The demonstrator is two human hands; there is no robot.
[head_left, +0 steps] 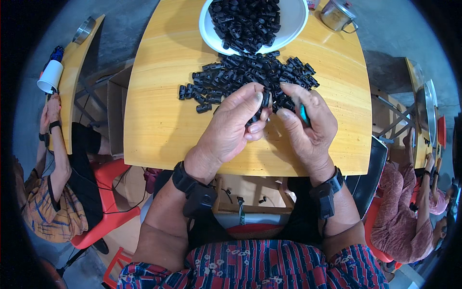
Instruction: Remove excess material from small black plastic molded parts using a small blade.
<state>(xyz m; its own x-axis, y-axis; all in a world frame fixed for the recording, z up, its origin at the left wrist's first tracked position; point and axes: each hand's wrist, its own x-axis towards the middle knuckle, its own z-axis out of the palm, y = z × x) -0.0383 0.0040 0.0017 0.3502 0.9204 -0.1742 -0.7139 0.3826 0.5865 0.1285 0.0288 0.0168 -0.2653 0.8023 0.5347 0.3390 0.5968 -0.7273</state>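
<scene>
My left hand (226,125) is closed on a small black plastic cord lock (265,98), pinched upright between thumb and fingertips. More black plastic shows lower down among its curled fingers, partly hidden. Just to the right, my right hand (310,125) has its thumb and index finger apart, pointing toward the left hand. A small teal piece (304,115) sits inside the right hand against its fingers; most of it is hidden, so its kind is unclear. Beyond both hands, a loose pile of black cord locks (231,79) spreads over the yellow wooden table (159,106).
At the far edge a white basin (206,29) tilts toward me, heaped with more black pieces. A metal lidded mug (337,17) stands far right. People work at side tables left and right; a white cup (50,76) is at the left one. A red stool (108,192) stands left.
</scene>
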